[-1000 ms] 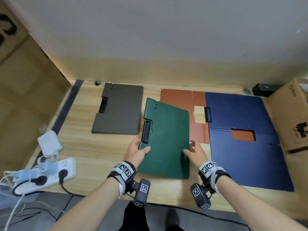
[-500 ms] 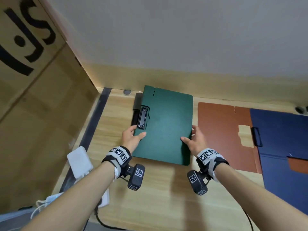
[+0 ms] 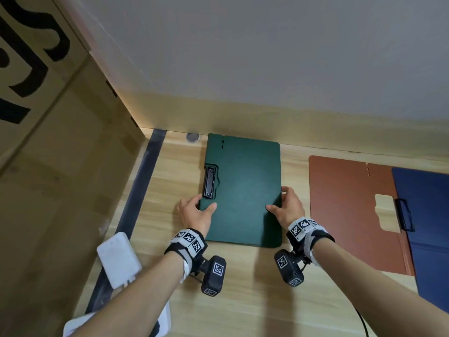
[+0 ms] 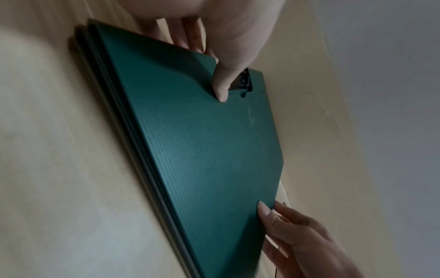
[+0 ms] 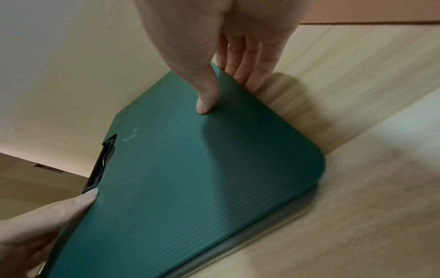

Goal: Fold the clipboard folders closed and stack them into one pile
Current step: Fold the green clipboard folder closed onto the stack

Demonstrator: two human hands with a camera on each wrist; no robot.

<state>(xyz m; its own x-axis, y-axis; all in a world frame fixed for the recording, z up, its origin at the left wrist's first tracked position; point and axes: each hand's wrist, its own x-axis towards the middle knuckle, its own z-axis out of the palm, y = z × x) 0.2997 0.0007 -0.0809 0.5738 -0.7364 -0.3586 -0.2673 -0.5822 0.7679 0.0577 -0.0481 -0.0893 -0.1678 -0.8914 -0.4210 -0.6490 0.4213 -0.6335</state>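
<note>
1. While the green folder (image 3: 243,190) lies closed at the far left of the desk (image 3: 243,300), both hands grip it by its side edges.
2. Left hand (image 3: 195,212): thumb on the cover just near of the black clip (image 3: 209,182), fingers curled under the left edge.
3. Right hand (image 3: 288,207): thumb on the cover, fingers wrapped under the right edge.
4. The wrist views show grey edges (image 5: 273,222) of another folder directly beneath the green one, offset slightly.
5. The brown folder (image 3: 349,215) and blue folder (image 3: 427,227) lie open to the right, the blue overlapping the brown; both are not yet folded.
6. Hazard, judged: fingers remain trapped between the layers; pulling them out sideways could drag the green folder off alignment.
7. Hazard, judged: the raised clip may leave later folders rocking, so that the pile slides.
8. Hazard, judged: lifting the brown folder from under the blue could shift both.
</note>
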